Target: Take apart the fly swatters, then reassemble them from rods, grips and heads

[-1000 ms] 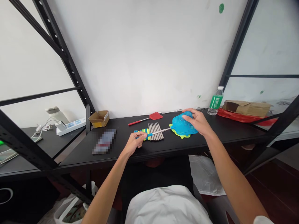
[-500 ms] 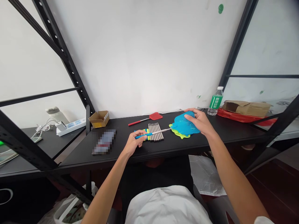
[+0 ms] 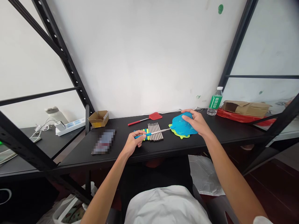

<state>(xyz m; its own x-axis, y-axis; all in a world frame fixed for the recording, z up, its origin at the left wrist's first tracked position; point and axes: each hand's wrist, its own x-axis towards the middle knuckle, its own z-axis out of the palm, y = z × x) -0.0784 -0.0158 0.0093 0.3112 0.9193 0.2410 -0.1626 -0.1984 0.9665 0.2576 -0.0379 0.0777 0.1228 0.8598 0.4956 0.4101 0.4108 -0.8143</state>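
Note:
A fly swatter (image 3: pixel 182 125) with a blue mesh head, metal shaft and blue handle is held between my two hands. My left hand (image 3: pixel 133 142) pinches its handle, while my right hand (image 3: pixel 196 120) grips the head, thumb on top. Beneath that head lies a yellow-green mesh head (image 3: pixel 179 135), mostly covered. Several metal rods (image 3: pixel 156 134) lie side by side under the shaft, and coloured handles (image 3: pixel 147 137) line up at their left, partly hidden by my left hand. A red fly swatter (image 3: pixel 155 116) rests farther back.
On the black table (image 3: pixel 126 155) are a small cardboard box (image 3: pixel 99 119) and a blurred flat item (image 3: pixel 104 142) at left. A water bottle (image 3: pixel 215 101) stands at the back right, near a cardboard piece (image 3: pixel 246 108) on red plastic. A power strip (image 3: pixel 70 127) lies far left.
My right hand and the blue mesh head shifted slightly right, then came back left. Both hands have kept hold of the fly swatter throughout.

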